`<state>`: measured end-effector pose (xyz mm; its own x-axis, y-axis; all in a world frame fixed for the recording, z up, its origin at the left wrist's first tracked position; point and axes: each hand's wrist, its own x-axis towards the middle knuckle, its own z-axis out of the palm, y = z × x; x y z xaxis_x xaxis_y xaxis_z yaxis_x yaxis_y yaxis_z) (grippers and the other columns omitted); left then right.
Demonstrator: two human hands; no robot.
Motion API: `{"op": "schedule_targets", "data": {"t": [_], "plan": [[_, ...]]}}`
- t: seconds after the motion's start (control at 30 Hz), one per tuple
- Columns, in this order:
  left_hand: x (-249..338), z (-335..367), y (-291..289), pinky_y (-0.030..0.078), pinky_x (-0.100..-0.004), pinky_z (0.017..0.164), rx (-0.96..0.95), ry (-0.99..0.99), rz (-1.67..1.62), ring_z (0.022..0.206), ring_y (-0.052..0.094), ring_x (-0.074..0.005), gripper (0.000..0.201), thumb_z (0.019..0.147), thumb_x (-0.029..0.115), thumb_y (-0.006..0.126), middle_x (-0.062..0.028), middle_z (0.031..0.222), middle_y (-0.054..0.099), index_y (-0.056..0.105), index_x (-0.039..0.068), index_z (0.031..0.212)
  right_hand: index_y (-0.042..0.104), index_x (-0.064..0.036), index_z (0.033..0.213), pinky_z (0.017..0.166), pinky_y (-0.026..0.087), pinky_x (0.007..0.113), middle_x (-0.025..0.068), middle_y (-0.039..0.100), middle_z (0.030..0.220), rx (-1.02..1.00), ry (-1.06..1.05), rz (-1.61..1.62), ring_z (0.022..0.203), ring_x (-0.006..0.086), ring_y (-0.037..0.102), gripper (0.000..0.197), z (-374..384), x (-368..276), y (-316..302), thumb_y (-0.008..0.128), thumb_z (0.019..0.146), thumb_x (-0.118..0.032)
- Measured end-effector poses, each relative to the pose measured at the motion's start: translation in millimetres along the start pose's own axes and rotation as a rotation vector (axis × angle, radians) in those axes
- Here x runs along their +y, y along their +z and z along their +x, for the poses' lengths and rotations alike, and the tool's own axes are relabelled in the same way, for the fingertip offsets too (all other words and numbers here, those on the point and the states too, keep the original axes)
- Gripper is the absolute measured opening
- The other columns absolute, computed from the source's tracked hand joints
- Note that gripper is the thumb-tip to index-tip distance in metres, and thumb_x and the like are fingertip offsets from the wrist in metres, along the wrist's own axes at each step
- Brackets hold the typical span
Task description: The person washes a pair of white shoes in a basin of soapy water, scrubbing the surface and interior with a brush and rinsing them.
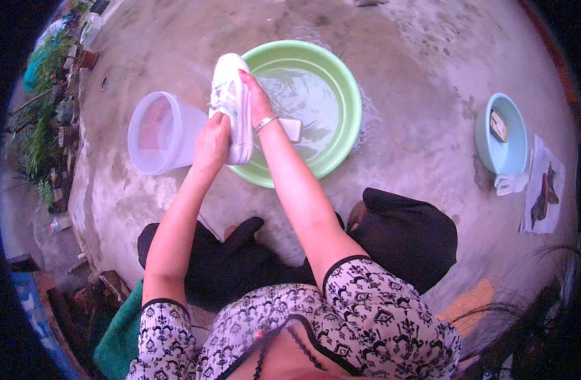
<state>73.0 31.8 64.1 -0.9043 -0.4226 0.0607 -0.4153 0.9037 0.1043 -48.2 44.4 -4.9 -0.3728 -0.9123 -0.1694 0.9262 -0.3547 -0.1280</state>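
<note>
- Patterned black-and-white top and dark trousers fill the lower edge, the person crouching over wet concrete floor
- Both bare forearms reach forward and meet at a white sneaker, held up over the near-left rim of the green basin
- Left hand is wrapped shut around the heel end, its fingers closed on the shoe from below
- Right hand, with a bracelet at the wrist, lies along the sneaker's right side, fingers pressed flat to it and holding it, not spread
- Water in the basin looks cloudy and rippled, and a pale rectangular block, perhaps a brush or soap, sits in it just beside the right wrist
- Judging from this, washing is under way: the shoe is lifted clear of the water, already pale and clean-looking, though rinsing seems left
- Translucent white bucket lies tipped on its side, left of the basin
- Farther right, well apart, a light blue bowl holds a small brownish item
</note>
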Motion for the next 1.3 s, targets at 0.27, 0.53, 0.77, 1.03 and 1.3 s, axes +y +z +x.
{"op": "schedule_targets", "data": {"t": [0.27, 0.53, 0.77, 1.03, 1.3], "plan": [[-4.9, 0.1, -4.5, 0.044, -0.0329, 0.053, 0.045, 0.065, 0.405, 0.066, 0.055, -0.0225, 0.003, 0.065, 0.007, 0.048, -0.0072, 0.068, 0.051, 0.047, 0.007, 0.067, 0.049, 0.0009, 0.103, 0.073, 0.046, 0.031, 0.0121, 0.058, 0.089, -0.058, 0.064, 0.016, 0.078, 0.022, 0.057, 0.038, -4.7, 5.8, 17.0, 0.05, 0.078, -0.027], [-3.8, 3.8, -9.3, 0.045, -0.035, 0.052, -0.067, 0.107, 0.333, 0.062, 0.056, -0.0252, 0.004, 0.071, 0.007, 0.044, -0.011, 0.067, 0.054, 0.046, 0.004, 0.071, 0.048, 0.0004, 0.104, 0.074, 0.045, 0.032, 0.0114, 0.057, 0.091, -0.061, 0.081, 0.04, 0.079, 0.0212, 0.056, 0.039, -6.3, 0.4, 14.0, 0.053, 0.076, -0.027], [-14.0, 1.4, -5.7, 0.043, -0.0354, 0.049, 0.033, 0.091, 0.394, 0.057, 0.057, -0.0267, 0.005, 0.067, 0.005, 0.045, -0.0119, 0.061, 0.054, 0.046, 0.004, 0.062, 0.05, 0.0004, 0.101, 0.072, 0.045, 0.029, 0.0106, 0.058, 0.088, -0.093, 0.062, -0.017, 0.078, 0.0191, 0.057, 0.036, -5.0, 9.7, 22.9, 0.053, 0.076, -0.025], [-12.3, -12.4, -17.5, 0.043, -0.0233, 0.051, 0.154, -0.358, -0.585, 0.055, 0.053, -0.0089, 0.021, 0.078, 0.003, 0.05, -0.0067, 0.072, 0.06, 0.057, 0.002, 0.098, 0.051, -0.0007, 0.096, 0.065, 0.047, 0.03, 0.0095, 0.058, 0.08, -0.047, -0.084, -0.105, 0.07, 0.0186, 0.057, 0.03, -15.4, -8.8, 19.8, 0.052, 0.075, -0.022], [13.3, -0.8, -8.9, 0.04, -0.0168, 0.052, 0.508, -0.719, -1.555, 0.061, 0.05, -0.0065, 0.016, 0.074, -0.001, 0.052, -0.0009, 0.072, 0.053, 0.052, -0.003, 0.09, 0.05, -0.0023, 0.099, 0.07, 0.045, 0.031, 0.0085, 0.056, 0.085, -0.109, 0.0, 0.068, 0.073, 0.0186, 0.055, 0.034, -10.2, -3.1, 23.3, 0.053, 0.075, -0.025]]}}
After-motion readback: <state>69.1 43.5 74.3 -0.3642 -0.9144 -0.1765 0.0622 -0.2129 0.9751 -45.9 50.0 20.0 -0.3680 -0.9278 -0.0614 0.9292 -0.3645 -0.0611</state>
